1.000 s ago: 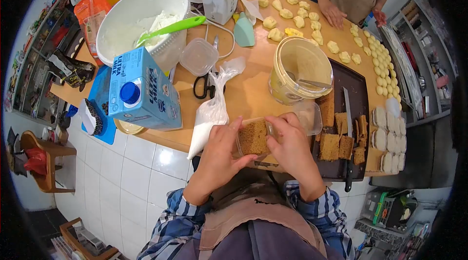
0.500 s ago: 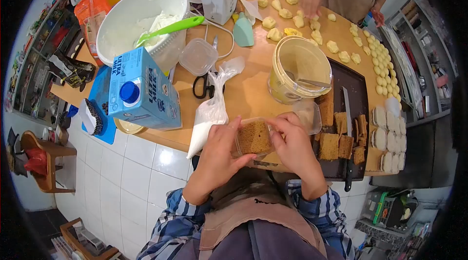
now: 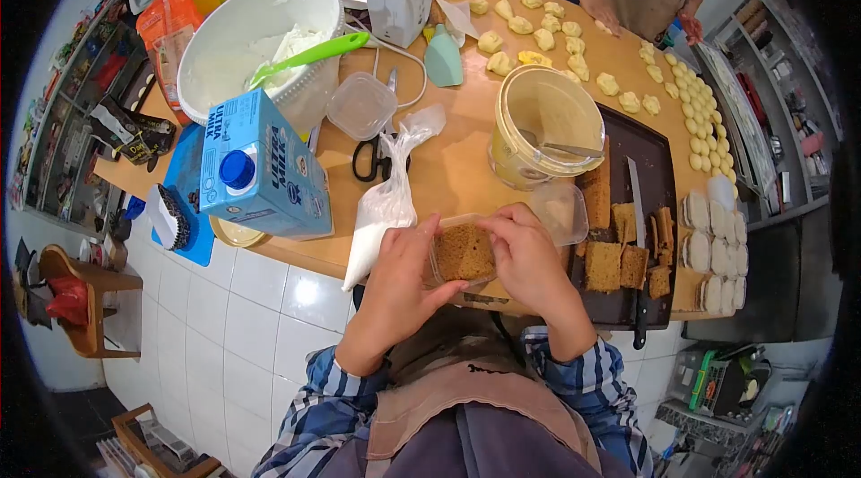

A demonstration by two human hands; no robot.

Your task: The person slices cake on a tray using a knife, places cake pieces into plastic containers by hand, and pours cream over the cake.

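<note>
A small clear plastic container (image 3: 484, 221) with brown sponge cake (image 3: 465, 250) inside is between my hands at the table's front edge. My left hand (image 3: 399, 267) is closed around its left side, thumb along the near edge. At the right rim, my right hand (image 3: 531, 258) has its fingers bent in and pressed against the container's edge and the cake; the fingertips are partly hidden. Just left of my left hand lies a filled piping bag (image 3: 383, 213) with white contents. More cut sponge cake (image 3: 604, 265) lies with a long knife (image 3: 639, 236) on the dark tray (image 3: 643, 131) to the right.
A milk carton (image 3: 260, 164), a white bowl (image 3: 202, 74) with a green spatula (image 3: 314, 58), and scissors (image 3: 369, 160) stand or lie leftward. Ahead are a cream tub (image 3: 516, 155) and a clear lid (image 3: 560, 212). Filled containers (image 3: 715, 240) line the right. A co-worker's hand (image 3: 599, 10) is among dough pieces.
My right hand has shifted slightly left and up along the container's rim. The co-worker's hand has moved right across the dough pieces. My left hand stays around the container.
</note>
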